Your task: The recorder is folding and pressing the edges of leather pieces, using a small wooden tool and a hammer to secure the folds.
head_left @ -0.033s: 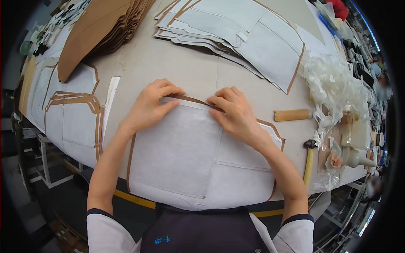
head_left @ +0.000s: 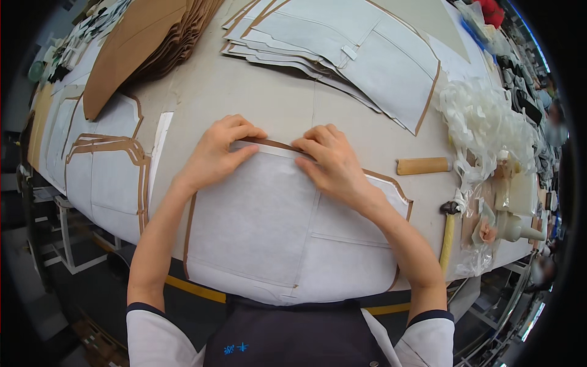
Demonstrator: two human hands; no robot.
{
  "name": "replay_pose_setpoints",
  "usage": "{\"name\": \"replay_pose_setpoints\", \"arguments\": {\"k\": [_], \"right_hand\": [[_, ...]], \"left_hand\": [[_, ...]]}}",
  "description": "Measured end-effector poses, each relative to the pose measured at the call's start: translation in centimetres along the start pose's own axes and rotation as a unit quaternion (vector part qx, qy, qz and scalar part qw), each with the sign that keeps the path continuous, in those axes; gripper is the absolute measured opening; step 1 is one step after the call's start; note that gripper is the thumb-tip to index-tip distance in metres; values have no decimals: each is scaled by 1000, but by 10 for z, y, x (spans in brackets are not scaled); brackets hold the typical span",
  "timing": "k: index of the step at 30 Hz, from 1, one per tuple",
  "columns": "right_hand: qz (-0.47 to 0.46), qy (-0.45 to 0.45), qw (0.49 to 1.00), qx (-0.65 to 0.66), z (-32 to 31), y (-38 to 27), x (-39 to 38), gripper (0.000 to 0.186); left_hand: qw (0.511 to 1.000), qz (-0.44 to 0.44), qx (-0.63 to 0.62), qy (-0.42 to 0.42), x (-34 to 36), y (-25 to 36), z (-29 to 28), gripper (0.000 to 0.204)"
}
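Note:
A large white-backed panel (head_left: 251, 220) with brown edges and stitched seams lies flat in front of me, its near edge at the table's front. Along its far edge runs a narrow brown strip (head_left: 278, 144). My left hand (head_left: 223, 150) pinches that edge left of the middle, thumb on the white side and fingers over the brown. A short way to the right, my right hand (head_left: 330, 162) grips the same edge between thumb and fingers. Between the two hands the brown edge looks folded over toward the white face.
White panels are stacked (head_left: 342, 55) at the back, with brown pieces (head_left: 140, 49) at the far left. More brown-edged panels (head_left: 110, 171) lie left. On the right are a brown tube-like piece (head_left: 423, 166), a yellow-handled hammer (head_left: 449, 235), tangled translucent strips (head_left: 483, 122) and a bottle (head_left: 516, 229).
My right hand has slid a little to the left along the panel's far edge, closer to my left hand. The left hand has hardly moved.

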State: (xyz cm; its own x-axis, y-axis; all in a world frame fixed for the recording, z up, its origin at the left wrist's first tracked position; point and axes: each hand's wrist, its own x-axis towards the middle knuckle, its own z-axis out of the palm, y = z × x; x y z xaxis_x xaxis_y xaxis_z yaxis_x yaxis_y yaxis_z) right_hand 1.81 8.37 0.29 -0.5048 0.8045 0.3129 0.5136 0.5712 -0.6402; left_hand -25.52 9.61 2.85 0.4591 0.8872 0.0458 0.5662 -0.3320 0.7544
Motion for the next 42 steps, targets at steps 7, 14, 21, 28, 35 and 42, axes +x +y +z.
{"name": "replay_pose_setpoints", "arguments": {"k": [7,14,21,28,35,42], "right_hand": [[18,66,998,17,46,-9,27,11],[3,103,994,29,55,-20,22,16],[-50,116,990,-61,61,-20,14,34],[-104,124,975,-154,62,-27,10,37],[-94,119,976,-155,51,-20,-1,36],[-85,94,982,-138,28,-8,-22,41]], "left_hand": [[999,16,-28,11,2,-7,1,22],[994,94,28,43,1,-22,1,22],[986,144,68,53,-4,-28,3,24],[974,178,129,60,-7,-24,1,32],[943,233,222,83,-8,-23,4,37],[937,236,245,80,-10,-21,3,38]]}}
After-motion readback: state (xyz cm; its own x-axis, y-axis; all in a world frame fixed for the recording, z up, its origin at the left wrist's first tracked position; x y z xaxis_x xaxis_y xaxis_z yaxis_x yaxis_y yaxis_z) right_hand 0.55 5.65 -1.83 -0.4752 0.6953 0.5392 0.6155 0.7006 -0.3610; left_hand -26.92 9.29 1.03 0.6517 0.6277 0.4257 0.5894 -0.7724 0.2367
